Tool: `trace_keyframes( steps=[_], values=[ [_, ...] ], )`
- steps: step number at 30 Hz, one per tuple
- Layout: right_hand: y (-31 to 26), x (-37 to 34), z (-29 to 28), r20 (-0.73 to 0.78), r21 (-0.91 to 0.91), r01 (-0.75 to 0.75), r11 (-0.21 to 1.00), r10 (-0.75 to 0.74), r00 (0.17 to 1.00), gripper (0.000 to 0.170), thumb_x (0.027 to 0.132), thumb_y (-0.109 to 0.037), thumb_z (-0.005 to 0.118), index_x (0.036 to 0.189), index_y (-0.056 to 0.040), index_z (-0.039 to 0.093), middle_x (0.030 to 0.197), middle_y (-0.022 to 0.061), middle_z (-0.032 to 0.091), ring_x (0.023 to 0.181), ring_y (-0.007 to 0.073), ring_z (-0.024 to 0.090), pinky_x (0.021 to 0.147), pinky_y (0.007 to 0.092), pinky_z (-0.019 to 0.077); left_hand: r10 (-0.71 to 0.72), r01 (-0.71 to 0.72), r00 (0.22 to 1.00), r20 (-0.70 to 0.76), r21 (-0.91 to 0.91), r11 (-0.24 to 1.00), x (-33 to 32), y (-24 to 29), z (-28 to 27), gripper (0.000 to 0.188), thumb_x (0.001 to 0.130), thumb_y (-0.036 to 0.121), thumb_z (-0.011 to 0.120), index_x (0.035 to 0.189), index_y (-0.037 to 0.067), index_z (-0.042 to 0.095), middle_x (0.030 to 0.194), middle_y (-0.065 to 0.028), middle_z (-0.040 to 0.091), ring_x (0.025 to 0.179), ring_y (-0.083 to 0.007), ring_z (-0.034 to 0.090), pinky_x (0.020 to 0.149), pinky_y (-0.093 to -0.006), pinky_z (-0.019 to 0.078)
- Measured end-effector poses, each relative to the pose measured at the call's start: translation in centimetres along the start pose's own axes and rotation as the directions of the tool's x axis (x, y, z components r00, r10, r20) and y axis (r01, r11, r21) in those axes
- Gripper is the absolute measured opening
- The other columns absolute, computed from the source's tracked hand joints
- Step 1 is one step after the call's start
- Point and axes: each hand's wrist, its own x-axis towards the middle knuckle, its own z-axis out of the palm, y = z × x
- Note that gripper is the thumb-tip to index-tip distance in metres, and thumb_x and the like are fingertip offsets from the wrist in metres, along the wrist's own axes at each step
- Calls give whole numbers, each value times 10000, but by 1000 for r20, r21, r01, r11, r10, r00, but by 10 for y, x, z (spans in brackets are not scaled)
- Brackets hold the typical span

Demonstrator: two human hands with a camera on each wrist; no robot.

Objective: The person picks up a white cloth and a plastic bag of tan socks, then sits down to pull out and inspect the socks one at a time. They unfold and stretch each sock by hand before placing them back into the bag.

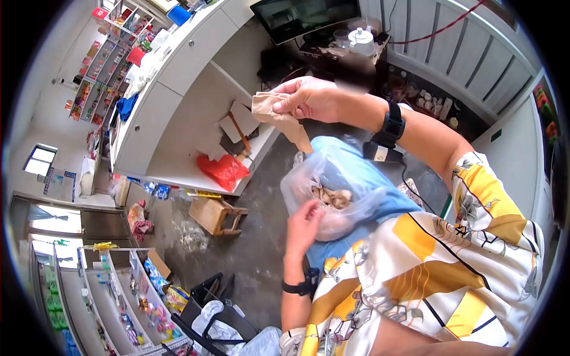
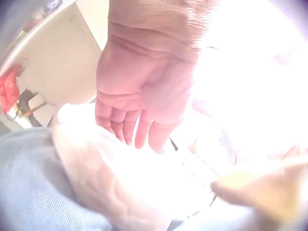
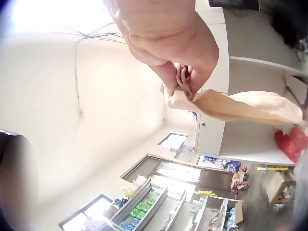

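Observation:
High in the head view, my right hand [image 1: 313, 99] pinches the folded end of a thin beige cloth strip [image 1: 290, 126] between thumb and fingers. The strip's other end hangs toward my lap. In the right wrist view the same strip [image 3: 240, 105] stretches sideways from the fingertips. A translucent plastic bag [image 1: 300, 178] sits open on my blue-clad legs, with crumpled beige pieces [image 1: 332, 198] inside. My left hand [image 1: 303, 228] is at the bag's near side. The left wrist view shows its palm and fingers [image 2: 129, 126] loosely extended over the bright, washed-out bag.
A white counter [image 1: 155, 115] curves ahead; its open shelf holds a red plastic bag [image 1: 223, 172]. On the floor stands a wooden stool [image 1: 217, 215]. Stocked shelves [image 1: 122, 302] line the lower left. A white teapot [image 1: 361, 41] and monitor [image 1: 303, 18] are at the top.

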Motion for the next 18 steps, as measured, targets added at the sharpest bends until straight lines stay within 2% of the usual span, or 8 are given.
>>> trace_keyframes(
  steps=[2, 4, 6, 8, 12, 13, 16, 18],
  values=[
    [11, -26, 12, 16, -8, -32, 999, 32, 999, 295, 834, 11, 717, 1120, 18, 648, 961, 67, 695, 846, 137, 669, 737, 249, 548, 88, -83, 984, -152, 39, 996, 1, 27, -22, 428, 881, 179, 717, 1254, 14, 588, 1134, -77, 647, 956, -146, 591, 856, -294, 486],
    [22, -52, 24, 64, -16, -65, 998, 66, 996, 273, 841, 0, 715, 1105, 16, 650, 953, 63, 694, 848, 132, 665, 739, 243, 545, 291, -353, 892, -345, -133, 926, 8, 49, -38, 660, 843, 303, 772, 1353, -1, 483, 1195, -106, 606, 1036, -194, 586, 912, -329, 466],
    [31, -75, 35, 105, -47, -65, 997, 70, 992, 240, 857, -30, 712, 1088, -5, 653, 920, 39, 687, 827, 97, 651, 714, 231, 543, 411, -499, 847, -337, -237, 834, 15, 73, -52, 848, 815, 420, 781, 1422, -3, 368, 1292, -103, 538, 1142, -212, 538, 987, -335, 418],
    [42, -89, 41, 167, -12, -74, 997, 75, 983, 232, 863, -44, 711, 1085, -15, 653, 906, 27, 683, 817, 80, 643, 700, 226, 541, 447, -467, 880, -158, -451, 761, 13, 110, -50, 902, 792, 467, 787, 1413, -24, 355, 1318, -100, 517, 1179, -205, 521, 1000, -327, 409],
    [40, -112, 27, -13, 119, 148, 982, -148, 989, 219, 892, -59, 681, 1101, -9, 637, 887, 29, 675, 753, 82, 647, 620, 193, 522, 311, -179, 940, 139, -574, 799, 12, 96, -41, 479, 868, 220, 754, 1233, -32, 573, 1087, -71, 678, 976, -135, 628, 905, -288, 473],
    [41, -117, 10, -70, 124, 173, 977, -165, 984, 224, 898, -59, 671, 1112, -7, 632, 922, 38, 675, 781, 99, 654, 658, 211, 533, 277, -149, 954, 115, -621, 770, 8, 98, -33, 290, 878, 110, 723, 1118, -30, 640, 958, -60, 713, 868, -112, 649, 843, -268, 499],
    [55, -140, -37, -258, 31, 158, 987, -145, 955, 229, 925, -83, 646, 1141, -15, 609, 939, 11, 668, 803, 83, 642, 740, 243, 546, 130, -25, 985, 114, -652, 758, -1, 88, -24, 272, 878, 115, 724, 1097, -22, 635, 987, -70, 703, 879, -112, 645, 822, -255, 499],
    [68, -159, -56, -385, 61, 98, 993, -68, 921, 231, 922, -78, 644, 1142, -22, 607, 964, 17, 663, 839, 104, 633, 790, 274, 531, 118, -43, 990, 76, -634, 772, 3, 69, -25, 254, 873, 115, 731, 1063, -22, 634, 971, -58, 693, 856, -103, 637, 803, -247, 500]
  ],
)
